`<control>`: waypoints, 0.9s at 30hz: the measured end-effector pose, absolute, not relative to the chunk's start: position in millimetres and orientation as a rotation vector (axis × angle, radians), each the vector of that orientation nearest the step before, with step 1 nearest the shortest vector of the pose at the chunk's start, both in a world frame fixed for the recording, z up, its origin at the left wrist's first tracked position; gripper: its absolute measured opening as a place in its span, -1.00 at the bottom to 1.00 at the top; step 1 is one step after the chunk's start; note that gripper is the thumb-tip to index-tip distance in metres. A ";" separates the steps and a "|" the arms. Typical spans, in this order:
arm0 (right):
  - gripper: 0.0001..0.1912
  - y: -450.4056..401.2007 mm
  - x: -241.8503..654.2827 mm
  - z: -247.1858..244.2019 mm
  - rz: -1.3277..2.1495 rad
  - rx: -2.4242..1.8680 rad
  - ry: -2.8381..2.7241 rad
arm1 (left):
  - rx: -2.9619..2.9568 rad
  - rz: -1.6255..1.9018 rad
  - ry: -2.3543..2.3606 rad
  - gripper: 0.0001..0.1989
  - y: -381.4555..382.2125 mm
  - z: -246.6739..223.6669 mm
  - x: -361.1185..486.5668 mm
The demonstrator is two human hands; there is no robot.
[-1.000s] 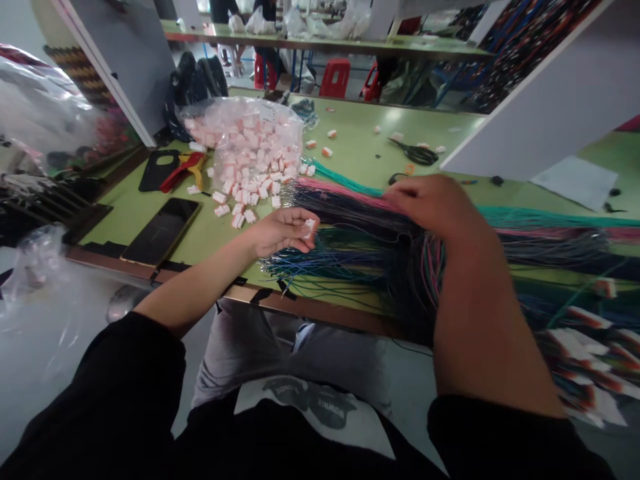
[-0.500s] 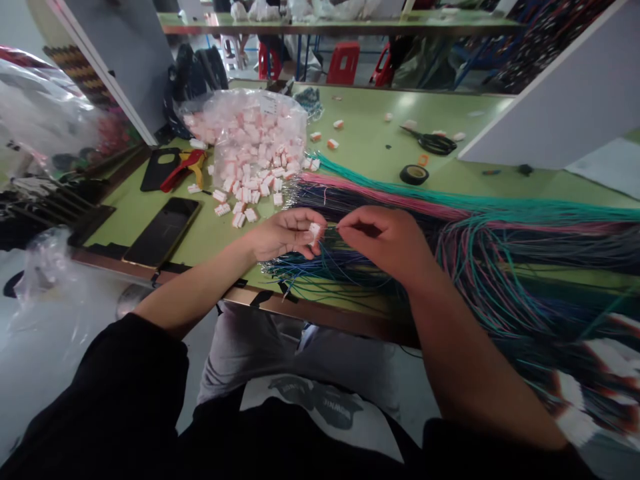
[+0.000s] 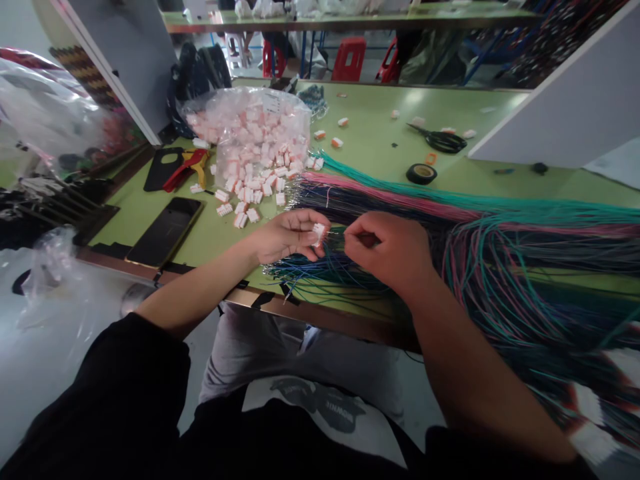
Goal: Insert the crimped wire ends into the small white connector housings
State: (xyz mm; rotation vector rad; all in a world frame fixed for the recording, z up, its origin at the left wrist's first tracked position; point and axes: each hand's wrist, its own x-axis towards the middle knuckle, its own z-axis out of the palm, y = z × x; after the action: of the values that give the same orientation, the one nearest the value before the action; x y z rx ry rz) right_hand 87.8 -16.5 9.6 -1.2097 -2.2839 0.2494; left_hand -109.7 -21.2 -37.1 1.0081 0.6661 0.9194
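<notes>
One white-and-orange connector [image 3: 319, 231] is in work in the head view, above the wires near the front edge of the desk [image 3: 373, 147]. We hold it in the left hand [image 3: 295, 237], pinched between thumb and fingers. Thin strands show just beside its right side; we cannot tell whether they are seated in it. We keep the right hand [image 3: 346, 241] near, apart from the connector, with its fingers curled inward; we cannot tell whether the fingertips meet or grip a wire.

Progress, as we judge it: the work is partway through. Several connectors in a cluster [image 3: 593, 417] at the lower right, partly cut off by the frame, seem to be fitted with wires. A large stock remains: one clear bag [image 3: 235, 100] of loose connectors, too many to count, with more spilled in front of it.

Counts: we distinguish four wire groups, namely teal wires [image 3: 380, 177], pink wires [image 3: 395, 198], dark wires [image 3: 345, 203] and blue-green wires [image 3: 305, 268]; single wires are too fine to count. We also count one phone [image 3: 165, 233], one black case [image 3: 159, 175], one red-and-yellow tool [image 3: 186, 170], one tape roll [image 3: 421, 174] and one pair of scissors [image 3: 444, 142]. Three red stools [image 3: 349, 60] stand beyond.
</notes>
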 end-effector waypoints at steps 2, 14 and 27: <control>-0.88 -16.6 87.0 9.0 0.198 -1.236 -2.303 | 1.003 0.923 0.661 -0.66 -21.2 -37.1 -109.7; -0.83 -19.2 82.2 4.8 -0.033 -1.202 -2.397 | 1.001 0.923 0.680 -0.64 -21.2 -36.8 -108.7; -0.82 -16.5 81.4 -2.2 0.249 -1.193 -2.383 | 1.163 0.957 0.726 -0.68 -26.7 -38.4 -102.0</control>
State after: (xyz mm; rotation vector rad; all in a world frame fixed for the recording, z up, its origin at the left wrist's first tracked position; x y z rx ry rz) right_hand 81.4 -16.5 -2.2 -1.1932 -2.3832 0.2493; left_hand -102.0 -26.7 -38.4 1.1629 0.7257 0.9566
